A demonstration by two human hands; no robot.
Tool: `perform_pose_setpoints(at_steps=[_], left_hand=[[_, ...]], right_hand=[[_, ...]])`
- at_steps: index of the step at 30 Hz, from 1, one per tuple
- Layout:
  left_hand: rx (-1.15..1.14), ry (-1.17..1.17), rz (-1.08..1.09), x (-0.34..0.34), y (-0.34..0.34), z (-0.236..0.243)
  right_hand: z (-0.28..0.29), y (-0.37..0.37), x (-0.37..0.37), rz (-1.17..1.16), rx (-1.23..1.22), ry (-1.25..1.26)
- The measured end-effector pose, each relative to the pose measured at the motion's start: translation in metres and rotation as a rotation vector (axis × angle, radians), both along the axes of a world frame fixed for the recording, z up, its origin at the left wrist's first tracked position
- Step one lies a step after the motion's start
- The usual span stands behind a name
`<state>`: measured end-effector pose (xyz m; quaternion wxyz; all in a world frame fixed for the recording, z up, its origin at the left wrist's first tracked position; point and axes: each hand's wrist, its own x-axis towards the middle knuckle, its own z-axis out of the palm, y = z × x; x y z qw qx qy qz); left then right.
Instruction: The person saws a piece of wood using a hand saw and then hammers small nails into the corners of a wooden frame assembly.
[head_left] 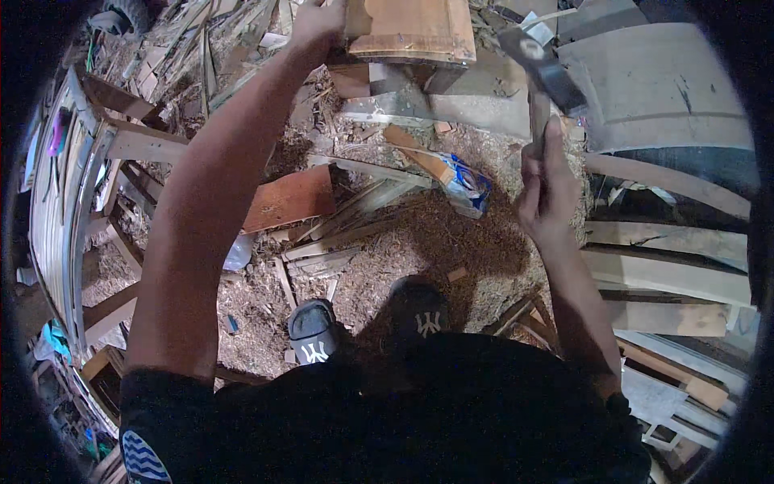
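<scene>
At the top centre, my left hand [317, 26] grips the left edge of a light-brown wooden board piece [411, 26], which looks like part of a box or drawer with darker wood beneath. My right hand [547, 184] is closed round the wooden handle of a hammer [550, 71]. Its dark metal head, slightly blurred, is raised just right of the board piece, apart from it.
Sawdust and wood scraps cover the floor [476, 242] round my feet, with a reddish board [290, 198] and a blue-and-white package [472, 194]. A wooden frame [149, 145] stands at left. Planks [661, 274] and a grey panel [645, 89] fill the right.
</scene>
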<state>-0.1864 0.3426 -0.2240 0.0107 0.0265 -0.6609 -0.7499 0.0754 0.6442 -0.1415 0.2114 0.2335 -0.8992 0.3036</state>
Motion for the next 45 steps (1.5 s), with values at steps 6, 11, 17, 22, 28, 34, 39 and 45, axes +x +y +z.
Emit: perform_pose_setpoints(at_steps=[6,11,17,22,28,34,39,45], left_hand=[[0.171,-0.05,0.012,-0.004,0.01,-0.001],[-0.07,-0.075,0.118,0.003,0.002,0.008],[-0.287,-0.063,0.122,0.005,0.005,0.011],[-0.094,-0.06,0.043,0.0,-0.007,0.005],[0.077,-0.001,0.009,0.0,0.001,-0.001],[-0.054,-0.078,-0.011,0.001,-0.005,0.011],[-0.155,-0.016,0.069,-0.002,0.004,0.004],[-0.096,-0.207,0.052,0.022,0.009,0.036]], right_hand=[[-0.021,0.011,0.011,-0.089,0.179,-0.388],[0.0,-0.004,-0.001,-0.049,-0.049,0.008],[-0.024,0.003,0.001,-0.135,0.109,-0.328],[0.002,-0.004,-0.003,-0.121,-0.006,0.061],[-0.02,0.005,-0.009,-0.168,0.174,-0.264],[0.008,-0.008,-0.004,-0.099,-0.133,-0.005],[-0.022,0.007,-0.007,-0.207,0.287,-0.404],[0.009,-0.01,0.001,-0.018,-0.051,0.06]])
